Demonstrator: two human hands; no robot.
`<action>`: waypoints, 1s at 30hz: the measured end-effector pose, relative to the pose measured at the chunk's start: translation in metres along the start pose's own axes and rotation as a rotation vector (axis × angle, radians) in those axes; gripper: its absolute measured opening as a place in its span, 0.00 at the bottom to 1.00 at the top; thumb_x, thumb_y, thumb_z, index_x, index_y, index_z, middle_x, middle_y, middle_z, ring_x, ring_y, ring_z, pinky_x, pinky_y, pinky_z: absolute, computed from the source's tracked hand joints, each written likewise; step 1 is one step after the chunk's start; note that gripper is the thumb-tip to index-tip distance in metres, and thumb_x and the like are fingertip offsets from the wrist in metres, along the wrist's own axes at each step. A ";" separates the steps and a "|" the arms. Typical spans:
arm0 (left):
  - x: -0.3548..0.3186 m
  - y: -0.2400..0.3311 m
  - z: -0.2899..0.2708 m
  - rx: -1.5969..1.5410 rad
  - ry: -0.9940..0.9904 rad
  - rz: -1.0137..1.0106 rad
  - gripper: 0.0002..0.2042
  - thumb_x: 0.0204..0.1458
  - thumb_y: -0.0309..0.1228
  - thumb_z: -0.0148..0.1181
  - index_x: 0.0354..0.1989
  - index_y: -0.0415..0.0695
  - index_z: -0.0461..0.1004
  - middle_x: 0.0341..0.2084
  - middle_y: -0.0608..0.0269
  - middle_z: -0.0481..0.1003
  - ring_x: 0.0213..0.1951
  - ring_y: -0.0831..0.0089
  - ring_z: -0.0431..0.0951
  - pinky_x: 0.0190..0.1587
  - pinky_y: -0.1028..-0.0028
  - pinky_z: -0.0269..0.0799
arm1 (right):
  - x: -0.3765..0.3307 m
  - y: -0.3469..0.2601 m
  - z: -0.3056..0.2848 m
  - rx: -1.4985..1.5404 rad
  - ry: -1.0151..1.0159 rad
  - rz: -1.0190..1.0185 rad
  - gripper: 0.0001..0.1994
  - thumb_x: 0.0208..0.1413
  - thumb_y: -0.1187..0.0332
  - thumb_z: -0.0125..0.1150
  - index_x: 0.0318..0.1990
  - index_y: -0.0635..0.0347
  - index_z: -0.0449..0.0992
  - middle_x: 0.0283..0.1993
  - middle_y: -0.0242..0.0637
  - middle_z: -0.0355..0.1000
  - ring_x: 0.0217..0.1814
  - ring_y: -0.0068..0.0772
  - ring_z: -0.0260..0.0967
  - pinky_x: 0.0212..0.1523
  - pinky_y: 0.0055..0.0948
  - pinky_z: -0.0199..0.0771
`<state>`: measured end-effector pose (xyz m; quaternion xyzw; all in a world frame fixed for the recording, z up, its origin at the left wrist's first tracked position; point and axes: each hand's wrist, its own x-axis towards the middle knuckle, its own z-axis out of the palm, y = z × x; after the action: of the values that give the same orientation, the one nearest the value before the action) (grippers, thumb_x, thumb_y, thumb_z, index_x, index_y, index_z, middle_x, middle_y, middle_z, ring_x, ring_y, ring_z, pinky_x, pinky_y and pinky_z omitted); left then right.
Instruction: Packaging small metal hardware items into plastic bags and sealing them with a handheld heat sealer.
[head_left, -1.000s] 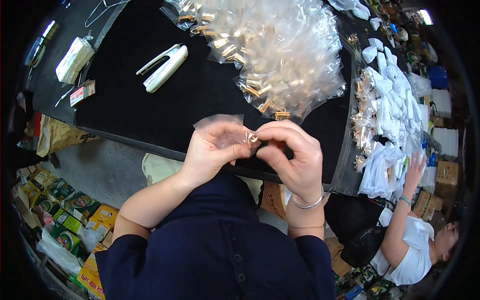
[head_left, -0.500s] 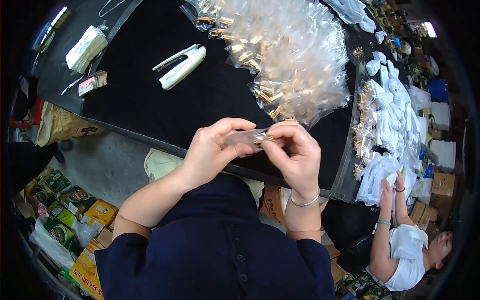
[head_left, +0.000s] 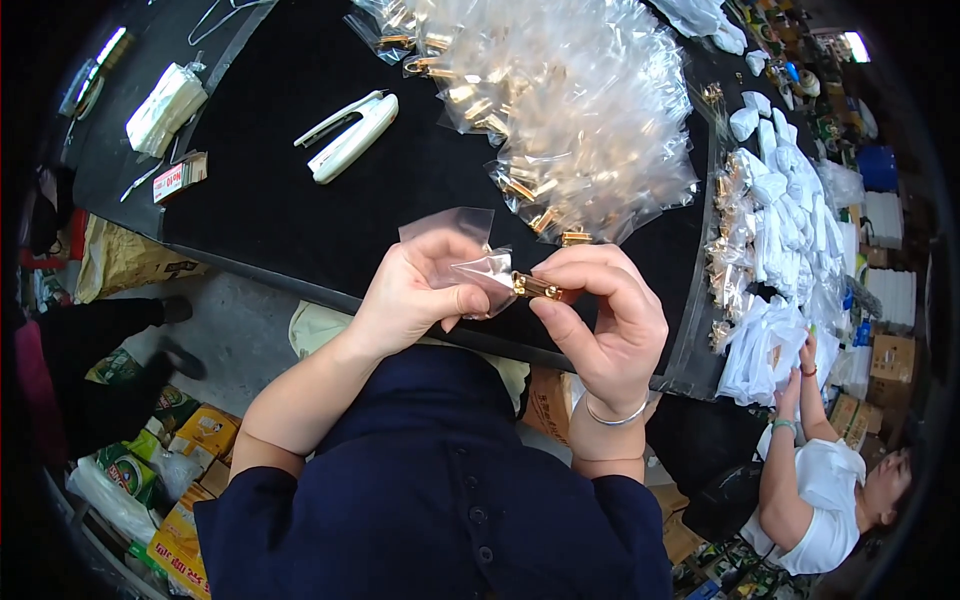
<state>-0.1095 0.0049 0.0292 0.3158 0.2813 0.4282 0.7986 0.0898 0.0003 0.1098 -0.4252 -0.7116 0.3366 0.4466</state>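
Note:
My left hand (head_left: 415,292) pinches a small clear plastic bag (head_left: 468,252) by its mouth, just above the near edge of the black table (head_left: 270,220). My right hand (head_left: 605,320) holds a small gold metal piece (head_left: 537,287) between thumb and fingers, its end at the bag's opening. Both hands meet in front of my chest. A silver bracelet sits on my right wrist.
A big heap of filled clear bags (head_left: 560,110) lies on the table beyond my hands. A white stapler-like tool (head_left: 352,135) rests to the left. Piles of white and clear packets (head_left: 780,220) run along the right edge, where another person (head_left: 820,480) reaches up. Boxes and packages cover the floor at left.
The bag has opened up between my hands, and the gold piece now shows at its mouth in my right fingers. My view has shifted slightly; the hands stay in the same spot.

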 end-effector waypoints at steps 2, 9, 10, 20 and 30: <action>0.000 -0.001 0.002 -0.002 0.001 0.013 0.09 0.52 0.21 0.66 0.41 0.38 0.77 0.33 0.59 0.81 0.30 0.81 0.79 0.24 0.86 0.68 | 0.000 0.002 0.000 0.000 0.012 0.002 0.10 0.47 0.82 0.70 0.38 0.68 0.78 0.40 0.43 0.76 0.35 0.24 0.72 0.34 0.20 0.74; 0.004 -0.008 0.001 0.023 0.013 -0.007 0.05 0.53 0.20 0.65 0.38 0.39 0.77 0.29 0.61 0.80 0.28 0.80 0.79 0.23 0.86 0.67 | -0.006 0.003 -0.003 -0.009 0.060 0.027 0.11 0.47 0.82 0.71 0.38 0.68 0.78 0.40 0.43 0.77 0.34 0.23 0.73 0.33 0.19 0.74; 0.004 -0.009 0.001 0.007 0.019 -0.006 0.06 0.53 0.20 0.65 0.38 0.39 0.77 0.29 0.60 0.80 0.28 0.80 0.79 0.23 0.86 0.67 | -0.007 0.002 -0.003 0.004 0.081 0.030 0.11 0.46 0.82 0.71 0.38 0.68 0.78 0.40 0.42 0.77 0.33 0.23 0.73 0.33 0.19 0.74; 0.003 -0.015 0.005 -0.106 0.048 -0.048 0.12 0.53 0.20 0.66 0.46 0.39 0.77 0.31 0.60 0.80 0.27 0.79 0.79 0.22 0.87 0.66 | -0.007 -0.006 0.000 -0.069 0.011 0.091 0.10 0.47 0.80 0.72 0.38 0.66 0.79 0.38 0.40 0.78 0.32 0.21 0.72 0.30 0.18 0.73; -0.004 -0.012 0.008 -0.058 0.054 0.001 0.13 0.57 0.22 0.63 0.50 0.37 0.76 0.45 0.53 0.79 0.43 0.72 0.81 0.37 0.79 0.78 | 0.000 0.003 0.008 -0.114 -0.060 0.042 0.10 0.46 0.81 0.71 0.37 0.65 0.79 0.33 0.38 0.75 0.30 0.32 0.72 0.30 0.25 0.72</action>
<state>-0.0997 -0.0061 0.0267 0.2810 0.2902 0.4450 0.7993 0.0832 0.0012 0.1040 -0.4543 -0.7337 0.3175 0.3931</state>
